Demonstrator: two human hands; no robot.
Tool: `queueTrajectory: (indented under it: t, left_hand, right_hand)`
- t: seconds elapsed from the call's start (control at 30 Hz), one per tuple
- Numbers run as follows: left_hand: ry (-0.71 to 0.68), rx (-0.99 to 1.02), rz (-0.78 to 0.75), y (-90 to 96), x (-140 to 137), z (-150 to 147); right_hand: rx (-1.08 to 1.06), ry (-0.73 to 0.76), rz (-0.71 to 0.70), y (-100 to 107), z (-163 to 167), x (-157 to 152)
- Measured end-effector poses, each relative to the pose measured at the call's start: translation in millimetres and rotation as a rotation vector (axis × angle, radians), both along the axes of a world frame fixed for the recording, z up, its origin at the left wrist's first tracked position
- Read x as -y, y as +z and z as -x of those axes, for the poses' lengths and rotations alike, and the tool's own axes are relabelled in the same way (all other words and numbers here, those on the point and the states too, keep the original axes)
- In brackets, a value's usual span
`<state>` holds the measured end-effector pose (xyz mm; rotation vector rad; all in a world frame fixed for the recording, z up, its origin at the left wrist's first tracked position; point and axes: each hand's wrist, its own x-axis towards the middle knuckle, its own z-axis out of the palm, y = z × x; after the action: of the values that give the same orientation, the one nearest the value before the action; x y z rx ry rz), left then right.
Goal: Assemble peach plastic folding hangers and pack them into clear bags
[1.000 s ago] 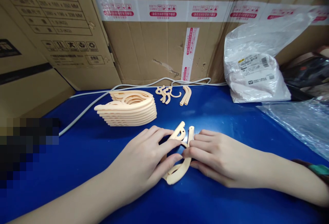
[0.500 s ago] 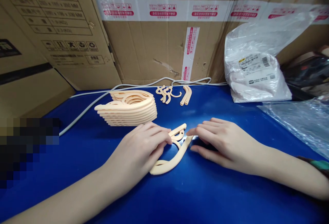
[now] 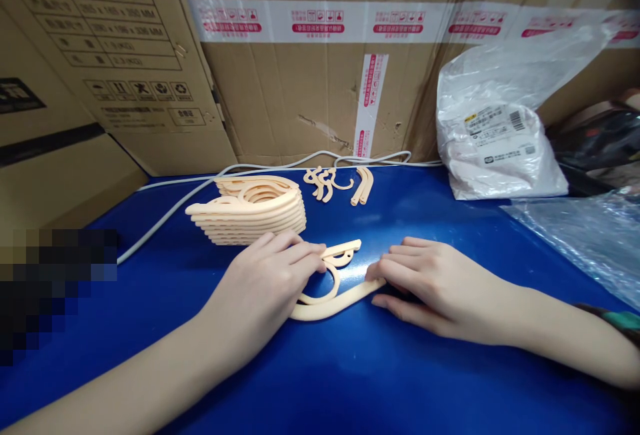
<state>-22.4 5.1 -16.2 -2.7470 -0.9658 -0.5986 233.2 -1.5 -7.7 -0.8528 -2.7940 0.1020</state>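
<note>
Frame of cream, plastic-looking curved bars [image 3: 333,307] lies between your hands, flat or nearly so, over the glossy blue tabletop [image 3: 360,382]. Left end hidden under your left hand [image 3: 277,268], whose fingers lie close together and curl over it, tips near the root of the slim upper bar [image 3: 345,246]. Left thumb out of sight; cannot tell whether you pinch or only press.

Right hand [image 3: 425,278]: fingers bent and bunched, index tip on the far end of the thicker lower bar [image 3: 353,298], thumb a little apart beneath. Grip on that end cannot be made out. Thin cream ring [image 3: 339,280] sits between the two bars, just right of your left fingertips.

Handling, by judgement: light, smooth, fairly stiff, slight spring where the bars part. Could skid on that shiny top. Ring looks the weakest place; keep pressure off it. Best hold: the broad lower bar, or the left end where the curves meet.

Beyond your left knuckles, a layered stack of matching cream curved frames [image 3: 260,222]. Past the gap between your fingertips, a small cluster of cream hooked pieces [image 3: 327,190], and beside it two short cream curved bars [image 3: 367,188].
</note>
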Motion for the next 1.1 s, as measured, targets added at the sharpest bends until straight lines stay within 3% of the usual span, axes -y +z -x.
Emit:
queueTrajectory:
  t: [0.27, 0.4, 0.6, 0.77, 0.9, 1.0, 1.1]
  left_hand:
    - [-0.01, -0.066, -0.117, 3.8, 0.1, -1.2]
    - [-0.004, -0.112, -0.19, 3.6, 1.6, -2.4]
    - [-0.006, -0.124, -0.17, 3.4, 5.1, -3.3]
    - [-0.044, -0.018, -0.097, 3.6, 11.2, -9.6]
    - [-0.091, 0.078, 0.097, 1.6, 18.5, -14.6]
    - [-0.109, 0.06, 0.227, -0.9, 22.9, -15.5]
    - [-0.109, -0.004, 0.256, -1.8, 23.9, -16.0]
  right_hand:
    - [-0.011, 0.13, -0.019, -1.0, 2.4, 4.9]
    - [-0.026, 0.12, -0.028, -0.8, 1.6, 3.3]
    - [-0.08, 0.076, -0.061, 3.0, -0.7, 1.6]
    - [-0.106, 0.041, -0.108, 3.4, -1.2, -1.5]
    - [-0.127, 0.003, -0.144, 2.8, -2.3, -4.3]
    - [-0.142, -0.042, -0.148, 2.3, -3.9, -5.8]
    - [-0.146, -0.071, -0.127, 1.3, -5.1, -7.7]
